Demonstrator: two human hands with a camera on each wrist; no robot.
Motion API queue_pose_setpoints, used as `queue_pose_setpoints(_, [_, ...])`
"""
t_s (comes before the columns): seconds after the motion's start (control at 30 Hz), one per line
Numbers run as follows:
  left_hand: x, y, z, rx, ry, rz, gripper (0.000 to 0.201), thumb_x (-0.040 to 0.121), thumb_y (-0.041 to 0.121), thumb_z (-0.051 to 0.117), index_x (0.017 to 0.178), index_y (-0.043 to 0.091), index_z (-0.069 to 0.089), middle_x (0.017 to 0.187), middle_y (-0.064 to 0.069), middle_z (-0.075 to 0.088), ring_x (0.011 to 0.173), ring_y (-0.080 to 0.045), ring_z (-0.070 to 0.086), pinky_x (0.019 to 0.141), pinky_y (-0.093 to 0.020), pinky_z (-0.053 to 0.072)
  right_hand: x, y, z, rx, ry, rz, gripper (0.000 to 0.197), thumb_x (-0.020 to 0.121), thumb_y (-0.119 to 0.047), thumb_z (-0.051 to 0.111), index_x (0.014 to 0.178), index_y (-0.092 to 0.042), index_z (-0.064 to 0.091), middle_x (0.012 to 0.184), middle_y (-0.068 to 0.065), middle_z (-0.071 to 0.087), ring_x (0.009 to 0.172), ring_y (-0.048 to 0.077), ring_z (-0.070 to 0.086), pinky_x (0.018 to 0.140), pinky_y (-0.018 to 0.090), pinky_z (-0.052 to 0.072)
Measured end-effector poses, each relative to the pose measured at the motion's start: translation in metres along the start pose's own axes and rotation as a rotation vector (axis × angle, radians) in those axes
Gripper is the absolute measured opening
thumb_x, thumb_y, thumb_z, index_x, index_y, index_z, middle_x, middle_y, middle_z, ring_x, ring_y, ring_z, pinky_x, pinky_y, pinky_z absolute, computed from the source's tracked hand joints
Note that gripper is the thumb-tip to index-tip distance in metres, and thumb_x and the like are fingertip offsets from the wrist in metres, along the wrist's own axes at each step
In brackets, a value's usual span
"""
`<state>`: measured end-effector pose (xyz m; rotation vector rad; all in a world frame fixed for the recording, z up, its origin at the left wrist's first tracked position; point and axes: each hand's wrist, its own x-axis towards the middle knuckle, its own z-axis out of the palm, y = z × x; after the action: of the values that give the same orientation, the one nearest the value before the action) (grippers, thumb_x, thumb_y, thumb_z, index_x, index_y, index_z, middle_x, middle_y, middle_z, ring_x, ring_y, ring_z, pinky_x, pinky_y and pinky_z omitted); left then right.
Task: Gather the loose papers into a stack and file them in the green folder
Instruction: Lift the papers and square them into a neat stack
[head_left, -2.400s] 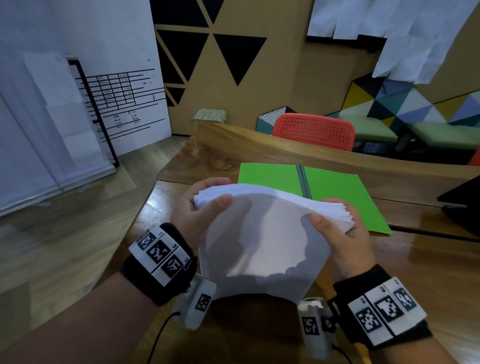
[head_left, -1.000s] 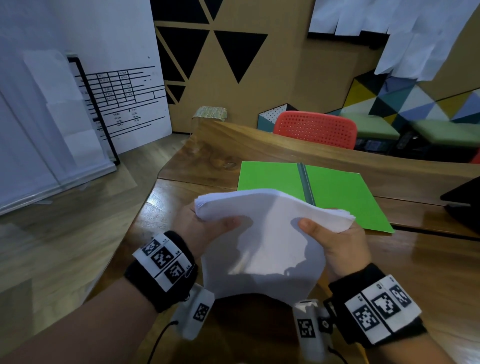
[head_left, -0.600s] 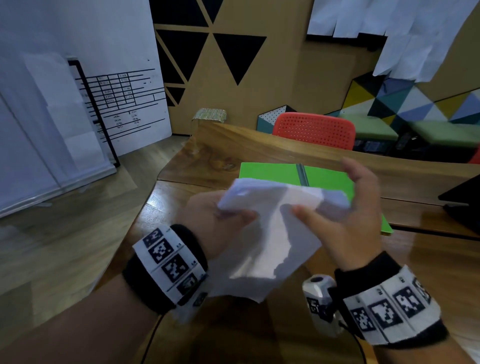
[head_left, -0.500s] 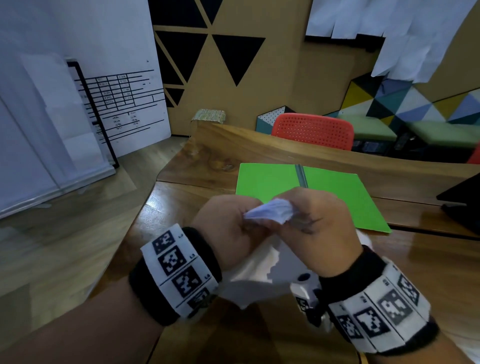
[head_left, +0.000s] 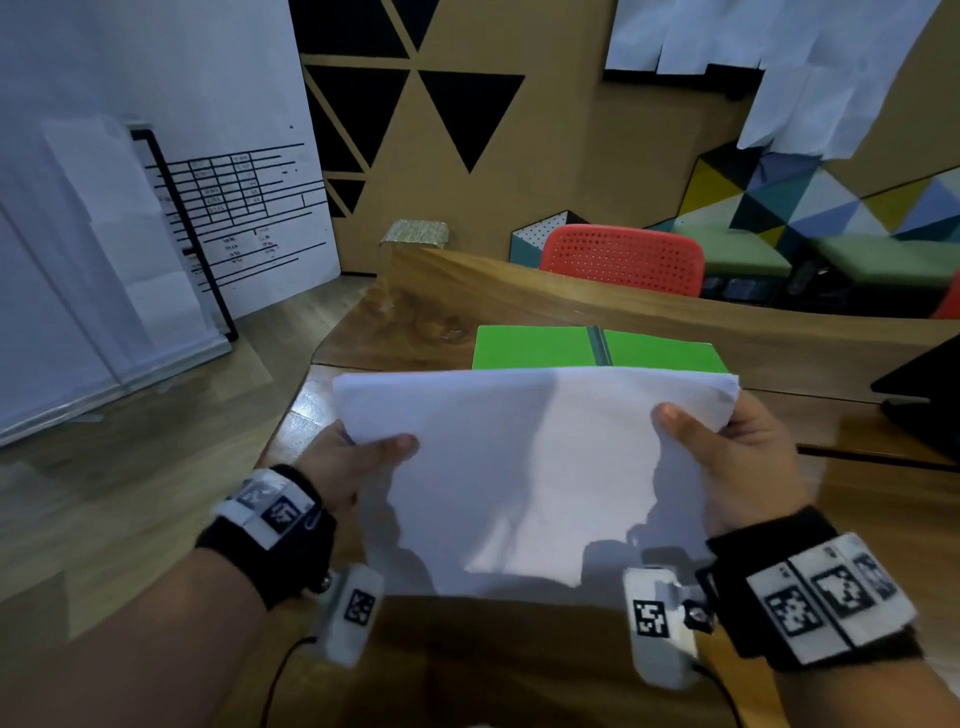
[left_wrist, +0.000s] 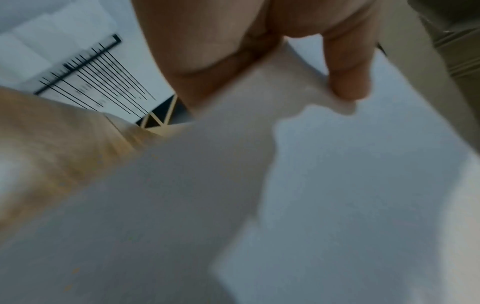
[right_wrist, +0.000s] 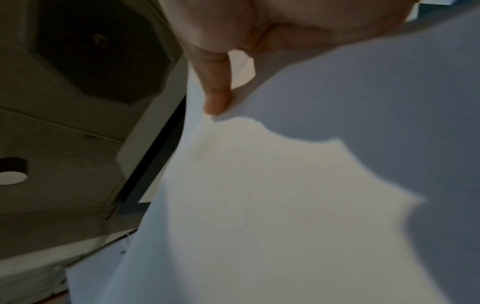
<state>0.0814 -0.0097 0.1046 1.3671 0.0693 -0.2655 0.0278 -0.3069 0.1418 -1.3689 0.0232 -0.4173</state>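
Papers (head_left: 524, 467), already gathered into one white stack, hang in the air over the near part of the wooden table (head_left: 405, 322), tilted with the far edge highest. At the stack's 9 o'clock edge the left hand (head_left: 353, 467) pinches it, thumb on top and fingers underneath; at 3 o'clock the right hand (head_left: 737, 457) pinches it the same way. Both wrist views show a thumb pressed flat on the top sheet. At 12 o'clock from the stack, the green folder (head_left: 540, 348) lies open and flat on the table, its near edge hidden behind the sheets. Gathering looks finished; filing is the step in hand. Next, I judge, the stack must travel toward 12 o'clock, come level, and settle squarely on one of the folder's leaves, with both pinches firm enough that the sheets do not fan.
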Motion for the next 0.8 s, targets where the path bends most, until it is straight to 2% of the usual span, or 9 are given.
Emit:
queue_pose_setpoints(0.03, [0.0,-0.001,0.007,0.01,0.067,0.036,0.067,0.021,0.033,0.094,0.081,0.01,0.073,0.082,-0.011,0.075,0.071,-0.029,0.071,0.063,-0.037,0.058,0.0,0.007,0.001,-0.031,0.089,-0.018,0.014,0.072,-0.009,0.069,0.071,-0.022,0.074,0.066,-0.007,0.073,0.062,0.014,0.065,0.063,0.029,0.054])
queue_pose_setpoints(0.1, [-0.005,0.001,0.022,0.104,0.211,0.134,0.047,0.043,0.027,0.091,0.079,0.011,0.067,0.079,-0.005,0.071,0.07,-0.024,0.067,0.057,-0.024,0.058,-0.002,0.018,0.006,-0.039,0.214,-0.051,0.013,0.075,-0.008,0.07,0.07,-0.019,0.068,0.061,-0.012,0.07,0.061,0.01,0.063,0.062,0.027,0.052])
queue_pose_setpoints(0.2, [-0.011,0.002,0.039,0.216,0.308,0.242,0.024,0.071,0.003,0.074,0.075,0.018,0.056,0.07,0.005,0.062,0.055,-0.001,0.06,0.045,-0.004,0.048,-0.007,0.041,0.01,0.041,0.332,-0.037,0.016,0.08,-0.006,0.066,0.077,-0.021,0.061,0.063,-0.016,0.071,0.059,0.001,0.063,0.059,0.02,0.053])
queue_pose_setpoints(0.27, [-0.013,-0.003,0.044,0.234,0.259,0.247,0.028,0.073,-0.003,0.071,0.075,0.022,0.058,0.058,0.011,0.066,0.051,0.002,0.063,0.043,-0.006,0.047,-0.01,0.06,0.011,-0.015,0.358,0.019,0.022,0.083,-0.003,0.064,0.077,-0.023,0.059,0.063,-0.013,0.069,0.062,0.006,0.06,0.06,0.025,0.052])
queue_pose_setpoints(0.33, [-0.011,-0.012,0.044,0.261,0.245,0.224,0.028,0.073,-0.002,0.071,0.078,0.023,0.062,0.06,0.009,0.068,0.06,-0.004,0.064,0.046,-0.008,0.049,-0.013,0.075,0.009,-0.132,0.332,0.073,0.024,0.082,-0.003,0.065,0.074,-0.024,0.056,0.066,-0.008,0.06,0.064,0.011,0.052,0.058,0.025,0.046])
queue_pose_setpoints(0.47, [-0.004,-0.019,0.041,0.238,0.232,0.118,0.018,0.077,0.0,0.067,0.076,0.018,0.064,0.047,0.007,0.066,0.048,-0.005,0.061,0.042,-0.012,0.048,-0.014,0.08,0.008,-0.228,0.319,0.104,0.025,0.081,-0.005,0.067,0.072,-0.024,0.054,0.068,-0.004,0.055,0.05,-0.007,0.05,0.049,0.005,0.041])
queue_pose_setpoints(0.57, [0.003,-0.018,0.032,0.219,0.233,0.147,0.021,0.068,0.01,0.076,0.078,0.025,0.064,0.073,0.002,0.067,0.069,-0.016,0.061,0.06,-0.024,0.053,-0.01,0.078,0.007,-0.186,0.365,0.128,0.019,0.083,-0.014,0.066,0.07,-0.024,0.055,0.069,-0.005,0.055,0.058,0.002,0.05,0.052,0.016,0.043])
queue_pose_setpoints(0.67, [0.012,-0.018,0.026,0.119,0.254,0.139,0.016,0.057,0.03,0.072,0.072,0.031,0.067,0.088,-0.003,0.068,0.08,-0.021,0.06,0.08,-0.037,0.05,-0.004,0.079,0.005,-0.177,0.4,0.169,0.021,0.085,-0.019,0.063,0.067,-0.024,0.056,0.07,-0.006,0.054,0.066,0.008,0.045,0.062,0.027,0.039])
queue_pose_setpoints(0.8, [0.019,-0.02,0.023,0.043,0.294,0.111,0.011,0.061,0.025,0.063,0.071,0.026,0.067,0.078,0.001,0.073,0.084,-0.024,0.059,0.087,-0.042,0.049,0.005,0.082,0.0,-0.136,0.429,0.196,0.023,0.085,-0.013,0.061,0.064,-0.022,0.058,0.072,-0.007,0.056,0.075,0.008,0.049,0.07,0.025,0.039])
